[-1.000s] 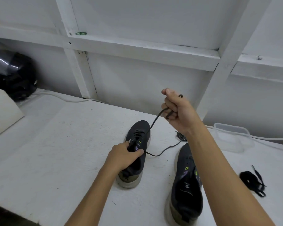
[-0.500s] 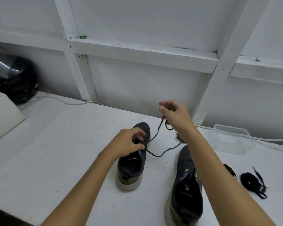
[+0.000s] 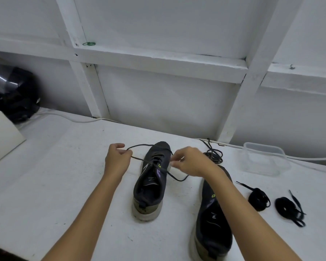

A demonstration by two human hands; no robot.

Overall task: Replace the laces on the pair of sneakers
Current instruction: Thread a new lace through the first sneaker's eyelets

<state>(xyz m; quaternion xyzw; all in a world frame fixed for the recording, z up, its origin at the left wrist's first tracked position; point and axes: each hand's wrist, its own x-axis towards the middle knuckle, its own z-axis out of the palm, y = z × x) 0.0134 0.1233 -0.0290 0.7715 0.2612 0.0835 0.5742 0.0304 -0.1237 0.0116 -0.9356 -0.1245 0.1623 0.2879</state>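
Two dark sneakers stand on the white table, toes away from me. The left sneaker [image 3: 151, 181] has a thin dark lace [image 3: 147, 146] running through its eyelets. My left hand [image 3: 117, 159] pinches one end of that lace to the shoe's left. My right hand [image 3: 190, 162] pinches the other end just right of the shoe's tongue. A slack stretch of lace loops over the toe and another hangs below my right hand. The right sneaker [image 3: 213, 228] lies partly under my right forearm with no lace visible on it.
A loose dark lace pile [image 3: 214, 156] lies behind the right sneaker. Two bundled black laces [image 3: 259, 198] [image 3: 288, 207] rest at the right. A clear plastic container [image 3: 263, 159] sits by the wall, a black helmet [image 3: 11, 93] and a white box [image 3: 2, 136] at the far left.
My right hand came down from high above the shoe to beside its tongue. My left hand left the shoe's collar and moved left, pulling a lace end out sideways.
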